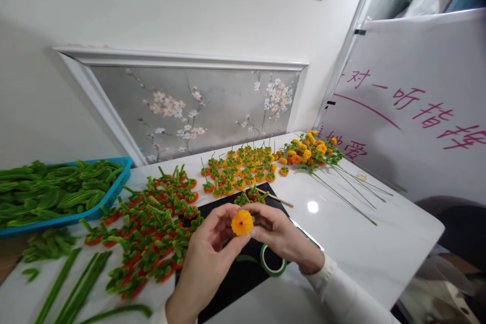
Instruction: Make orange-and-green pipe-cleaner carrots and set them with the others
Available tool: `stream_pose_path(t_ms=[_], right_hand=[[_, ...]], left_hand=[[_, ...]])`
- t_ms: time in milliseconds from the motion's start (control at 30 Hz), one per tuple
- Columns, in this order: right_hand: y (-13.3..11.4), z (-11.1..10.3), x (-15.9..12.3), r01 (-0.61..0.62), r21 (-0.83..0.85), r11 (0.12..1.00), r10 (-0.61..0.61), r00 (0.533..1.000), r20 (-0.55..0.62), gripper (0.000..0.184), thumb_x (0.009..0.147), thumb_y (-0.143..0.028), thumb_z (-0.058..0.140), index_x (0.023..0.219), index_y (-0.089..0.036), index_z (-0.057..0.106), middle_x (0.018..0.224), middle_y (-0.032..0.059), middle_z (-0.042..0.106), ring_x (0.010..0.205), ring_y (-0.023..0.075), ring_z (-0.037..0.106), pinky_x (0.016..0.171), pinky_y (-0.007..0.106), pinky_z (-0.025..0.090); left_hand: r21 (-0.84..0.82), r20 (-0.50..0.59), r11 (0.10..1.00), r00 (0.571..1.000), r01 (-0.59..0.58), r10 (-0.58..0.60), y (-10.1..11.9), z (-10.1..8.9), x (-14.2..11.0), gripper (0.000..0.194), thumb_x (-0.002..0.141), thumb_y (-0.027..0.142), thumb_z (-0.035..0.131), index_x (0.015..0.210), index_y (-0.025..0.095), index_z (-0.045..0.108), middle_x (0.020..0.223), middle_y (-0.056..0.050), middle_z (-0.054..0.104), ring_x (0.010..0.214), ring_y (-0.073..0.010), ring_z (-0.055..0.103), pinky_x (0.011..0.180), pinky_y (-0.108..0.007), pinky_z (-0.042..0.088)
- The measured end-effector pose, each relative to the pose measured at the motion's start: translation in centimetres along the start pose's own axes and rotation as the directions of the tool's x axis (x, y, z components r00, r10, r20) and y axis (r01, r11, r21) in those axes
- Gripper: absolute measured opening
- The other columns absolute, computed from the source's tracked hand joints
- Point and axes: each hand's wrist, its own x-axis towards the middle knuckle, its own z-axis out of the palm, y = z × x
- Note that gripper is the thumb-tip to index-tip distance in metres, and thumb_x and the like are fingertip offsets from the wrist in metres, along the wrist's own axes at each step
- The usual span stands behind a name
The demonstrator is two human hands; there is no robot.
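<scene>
Our left hand and right hand meet at the near middle of the scene, both gripping one yellow-orange flower head between thumbs and fingertips. We see its round face turned toward us, with a small dark spot at the centre; it is held up above a black mat lying on the white desk. The left thumb runs along the lower edge of the flower head, while the right thumb and fingers touch its right side. Just below the right hand we note a roll of green tape, a loose length trailing to its left. A thin wooden stick crosses the mat's far right edge.

Left of the mat we find crowded red-orange heads with green stalks; beyond the mat stand rows of smaller yellow and orange heads. Far right lies a bunch of yellow-orange flowers, several long green stems stretching toward the near right. At left, a blue basket holds green leaf shapes; nearer us are a heap of short green pieces and long green strips.
</scene>
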Motion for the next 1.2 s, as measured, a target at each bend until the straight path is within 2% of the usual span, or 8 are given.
stream_pose_path(t_ms=[200,333,433,667,833,933,1033,1200], right_hand=[[0.3,0.7,0.1,0.097,-0.309,0.946,-0.143,0.981,-0.129,0.013,0.085,-0.017,0.055,0.091,-0.019,0.067,0.078,0.0012,0.065,0.069,0.0123,0.059,0.064,0.022,0.048],[0.2,0.4,0.2,0.218,-0.570,0.792,-0.388,0.901,-0.194,0.018,0.085,-0.012,0.052,0.087,-0.019,0.069,0.076,0.0032,0.068,0.067,0.0134,0.062,0.064,0.023,0.049],[0.3,0.4,0.1,0.256,-0.664,0.702,-0.459,0.876,-0.147,0.020,0.088,-0.013,0.049,0.089,-0.020,0.068,0.077,0.0037,0.069,0.068,0.0136,0.062,0.064,0.024,0.049],[0.4,0.4,0.0,0.288,-0.770,0.570,-0.459,0.889,-0.007,0.023,0.091,-0.013,0.045,0.081,-0.019,0.066,0.074,0.0027,0.068,0.063,0.0126,0.058,0.060,0.026,0.042],[0.4,0.2,-0.1,0.286,-0.818,0.499,-0.477,0.879,0.016,0.024,0.090,-0.011,0.045,0.085,-0.020,0.066,0.085,0.0037,0.071,0.069,0.0127,0.061,0.063,0.026,0.043],[0.6,0.3,-0.2,0.295,-0.815,0.498,-0.516,0.857,-0.005,0.026,0.088,-0.008,0.045,0.089,-0.021,0.067,0.087,0.0031,0.072,0.073,0.0133,0.063,0.066,0.027,0.045],[0.8,0.4,-0.1,0.321,-0.795,0.514,-0.549,0.836,-0.017,0.025,0.086,-0.007,0.047,0.090,-0.021,0.067,0.084,0.0024,0.072,0.072,0.0137,0.065,0.064,0.027,0.045],[0.9,0.7,0.0,0.324,-0.771,0.548,-0.525,0.851,-0.015,0.025,0.085,-0.005,0.046,0.084,-0.020,0.066,0.077,0.0025,0.071,0.072,0.0136,0.065,0.064,0.027,0.046]], left_hand=[[-0.044,0.066,0.997,0.996,0.059,-0.056,0.0,0.1,0.0,0.043,0.067,0.016,0.072,0.108,0.024,0.058,0.102,-0.001,0.068,0.093,-0.0175,0.066,0.079,-0.025,0.057],[-0.038,0.098,0.994,0.990,0.105,-0.101,0.1,-0.4,0.5,0.044,0.067,0.020,0.073,0.108,0.020,0.059,0.098,-0.003,0.068,0.085,-0.0176,0.067,0.074,-0.026,0.058],[-0.004,0.060,0.998,0.996,0.071,-0.070,-0.1,-0.5,0.7,0.038,0.070,0.024,0.071,0.106,0.020,0.060,0.097,-0.003,0.069,0.084,-0.0179,0.067,0.075,-0.028,0.059],[0.200,0.054,0.976,0.995,-0.088,0.078,-0.8,-0.6,0.3,0.028,0.078,0.022,0.063,0.106,0.021,0.063,0.106,-0.004,0.067,0.096,-0.0198,0.065,0.081,-0.029,0.058],[0.159,0.068,0.982,0.994,-0.098,0.088,-1.1,-0.3,0.0,0.036,0.078,0.021,0.063,0.114,0.025,0.059,0.112,-0.003,0.066,0.102,-0.0195,0.064,0.085,-0.028,0.056],[0.122,0.042,0.990,0.997,-0.073,0.069,-1.4,0.0,-0.3,0.047,0.075,0.021,0.067,0.120,0.028,0.056,0.117,-0.002,0.064,0.105,-0.0200,0.063,0.087,-0.029,0.056],[0.129,0.006,0.989,0.998,-0.071,0.070,-1.5,0.1,-0.4,0.047,0.075,0.021,0.067,0.120,0.028,0.056,0.114,-0.001,0.067,0.100,-0.0191,0.066,0.088,-0.029,0.056],[0.235,0.028,0.964,0.993,-0.120,0.117,-1.5,-0.2,-0.4,0.049,0.077,0.021,0.064,0.124,0.032,0.054,0.110,0.001,0.070,0.095,-0.0178,0.069,0.088,-0.029,0.056]])
